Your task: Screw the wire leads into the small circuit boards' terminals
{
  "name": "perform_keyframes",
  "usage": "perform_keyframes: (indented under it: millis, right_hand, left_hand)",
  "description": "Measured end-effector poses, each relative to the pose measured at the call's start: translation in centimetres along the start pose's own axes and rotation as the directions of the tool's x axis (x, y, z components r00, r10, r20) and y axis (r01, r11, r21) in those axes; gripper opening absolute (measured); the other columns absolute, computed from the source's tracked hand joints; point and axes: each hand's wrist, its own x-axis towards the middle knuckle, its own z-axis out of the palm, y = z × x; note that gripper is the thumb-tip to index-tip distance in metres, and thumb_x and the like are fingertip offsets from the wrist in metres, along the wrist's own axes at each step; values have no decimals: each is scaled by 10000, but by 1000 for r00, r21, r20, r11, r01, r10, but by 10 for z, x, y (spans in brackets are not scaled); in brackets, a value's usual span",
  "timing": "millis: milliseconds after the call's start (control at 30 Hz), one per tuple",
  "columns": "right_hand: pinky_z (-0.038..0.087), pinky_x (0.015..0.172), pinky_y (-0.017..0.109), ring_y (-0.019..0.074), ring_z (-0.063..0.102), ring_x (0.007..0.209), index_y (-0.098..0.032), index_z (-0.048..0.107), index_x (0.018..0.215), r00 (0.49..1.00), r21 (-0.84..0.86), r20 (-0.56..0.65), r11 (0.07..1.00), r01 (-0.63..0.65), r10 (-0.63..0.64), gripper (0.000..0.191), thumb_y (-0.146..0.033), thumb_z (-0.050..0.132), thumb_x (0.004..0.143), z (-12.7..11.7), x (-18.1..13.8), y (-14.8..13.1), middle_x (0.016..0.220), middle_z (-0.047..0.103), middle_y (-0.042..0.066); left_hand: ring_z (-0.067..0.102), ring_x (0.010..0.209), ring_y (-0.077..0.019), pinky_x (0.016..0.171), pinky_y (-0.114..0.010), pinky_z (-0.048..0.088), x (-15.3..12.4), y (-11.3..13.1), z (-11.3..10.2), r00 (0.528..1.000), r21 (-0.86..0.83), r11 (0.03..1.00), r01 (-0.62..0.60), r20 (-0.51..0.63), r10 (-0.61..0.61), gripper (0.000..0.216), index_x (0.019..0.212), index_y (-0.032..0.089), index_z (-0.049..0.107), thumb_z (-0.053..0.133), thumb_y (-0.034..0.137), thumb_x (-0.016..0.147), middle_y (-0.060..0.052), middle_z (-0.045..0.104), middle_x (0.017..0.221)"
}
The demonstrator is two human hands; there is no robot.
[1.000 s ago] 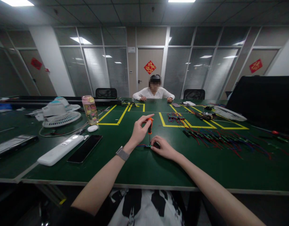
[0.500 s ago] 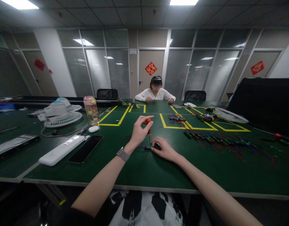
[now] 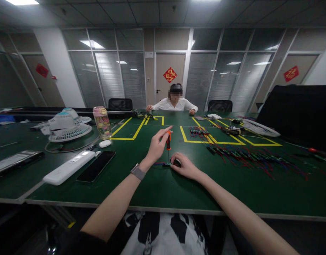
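An orange and black screwdriver (image 3: 168,142) stands upright, held near the top of its handle by the fingers of my left hand (image 3: 156,146). Its shaft runs down to a small green circuit board (image 3: 166,164) on the table, where red and blue wires trail off to the left. My right hand (image 3: 186,167) rests on the table with thumb and fingers closed at the board's right end. Something dark shows beneath those fingers, its kind hidden.
Several wired boards (image 3: 247,157) lie to the right on the green table (image 3: 141,187). A phone (image 3: 96,166), a white power strip (image 3: 68,168), a drink bottle (image 3: 102,124) and white fans (image 3: 69,131) stand left. Opposite sits a person (image 3: 175,102) in white.
My left fingers have shifted around the screwdriver handle, leaving more of it in view. My right hand stays at the board. The person opposite has moved one hand outward to my left.
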Motion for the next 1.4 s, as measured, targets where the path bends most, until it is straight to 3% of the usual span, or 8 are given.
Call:
perform_keyframes:
  millis: [167,333,533,700,867,1000,1200,1400]
  right_hand:
    - [439,817,341,197,549,857,-184,550,792,1000,-7,1,1000,-3,3,73,-143,607,770,0,0,-1,873,591,49]
    - [440,810,341,198,546,850,-181,559,797,1000,-14,11,1000,-12,12,64,-145,605,770,-1,0,-2,862,588,48]
    - [442,814,340,199,550,864,-175,583,847,1000,-21,15,999,-27,28,94,-135,613,767,-3,0,-5,882,588,53]
    - [445,823,344,200,553,881,-173,597,839,999,-25,29,1000,-15,16,69,-143,607,778,-3,-1,-5,906,589,61]
    - [446,830,348,199,553,883,-176,600,830,1000,-27,23,1000,-12,12,72,-137,614,772,-1,0,-2,907,591,58]
    - [443,837,355,203,553,887,-173,601,825,999,-27,29,999,-19,20,71,-131,617,770,-1,0,-3,903,594,59]
    - [444,837,353,202,557,887,-172,600,821,999,-17,25,1000,-21,21,71,-125,612,769,-2,0,-5,905,593,59]
    - [444,835,346,195,555,881,-173,603,817,1000,-15,28,1000,-15,15,66,-129,613,768,-2,0,-4,906,593,55]
  left_hand:
    - [559,847,-132,827,-249,435,-2,2,2,994,113,992,-57,-90,67,255,1059,195,687,614,292,835,-29,596,882]
    - [564,940,-130,869,-253,426,-2,3,2,998,8,998,-63,25,62,317,1198,219,612,449,248,927,-44,611,1009]
    - [546,844,-125,818,-245,436,-2,1,2,991,115,991,-74,-100,86,248,1072,204,680,581,272,856,-33,576,921]
    - [572,925,-134,849,-254,440,-1,1,2,998,17,999,-51,-26,52,292,1143,214,642,460,224,915,-46,609,994]
    - [556,876,-135,813,-248,450,-2,-1,4,993,110,993,-53,-97,63,244,1068,203,679,580,262,854,-46,580,951]
    - [564,954,-137,850,-255,444,-2,-2,5,998,32,998,-50,-35,51,296,1165,231,631,491,239,903,-52,594,1041]
    - [554,845,-129,793,-245,457,-2,-2,4,996,55,997,-47,-79,51,287,1116,220,657,598,270,840,-28,577,906]
    - [571,965,-142,862,-263,443,-2,0,4,1000,-16,1000,-18,-18,18,330,1213,227,600,452,236,917,-48,613,1055]
